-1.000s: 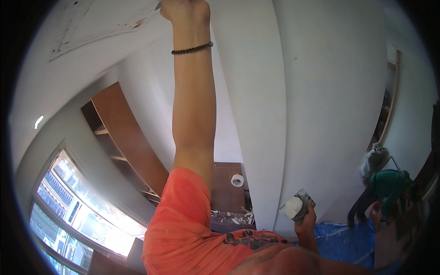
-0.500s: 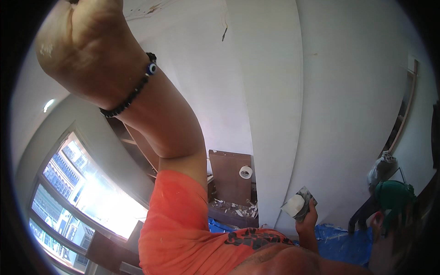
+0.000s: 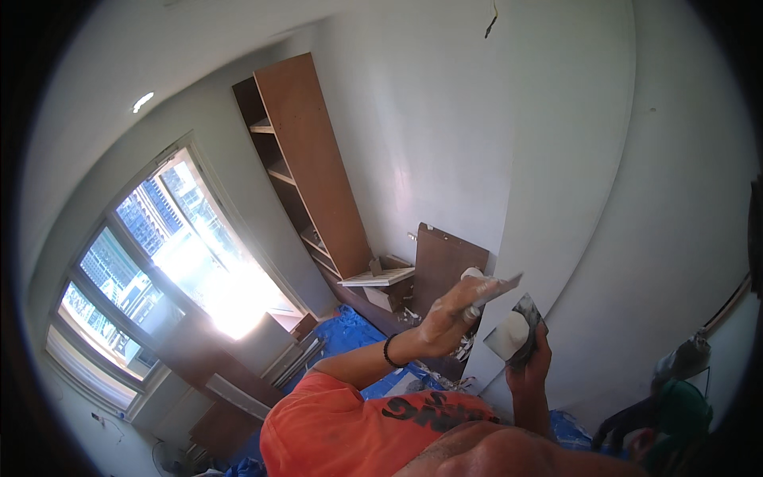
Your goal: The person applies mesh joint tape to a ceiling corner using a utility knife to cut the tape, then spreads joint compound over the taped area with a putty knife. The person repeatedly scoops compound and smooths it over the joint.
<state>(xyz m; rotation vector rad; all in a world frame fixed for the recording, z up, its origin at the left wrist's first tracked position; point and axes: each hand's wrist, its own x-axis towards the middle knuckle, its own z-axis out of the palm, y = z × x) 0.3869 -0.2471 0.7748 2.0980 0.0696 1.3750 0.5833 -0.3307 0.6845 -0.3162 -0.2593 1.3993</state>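
My left hand (image 3: 447,319), with a dark beaded bracelet at its wrist, is closed around a putty knife (image 3: 499,289). Its blade points toward the right, just above and left of the other tool, with a small gap between them. Smears of white show on the fingers. In my right hand (image 3: 532,367) is a flat, dark metal scraper plate (image 3: 525,308), tilted up, bearing a rounded lump of white putty (image 3: 511,334). The handle of this plate is hidden behind my fingers.
A tall brown shelf unit (image 3: 314,159) stands by the bright window (image 3: 199,262). A brown board (image 3: 449,246) leans on the white wall (image 3: 413,119); debris lies below it. Blue sheeting (image 3: 346,327) covers floor. A person in green (image 3: 679,413) bends at the right. A wire (image 3: 490,24) hangs above.
My left hand has come down from high at the upper left to beside the scraper plate. The view has shifted left, showing the shelf and window more fully. My right hand still holds the plate.
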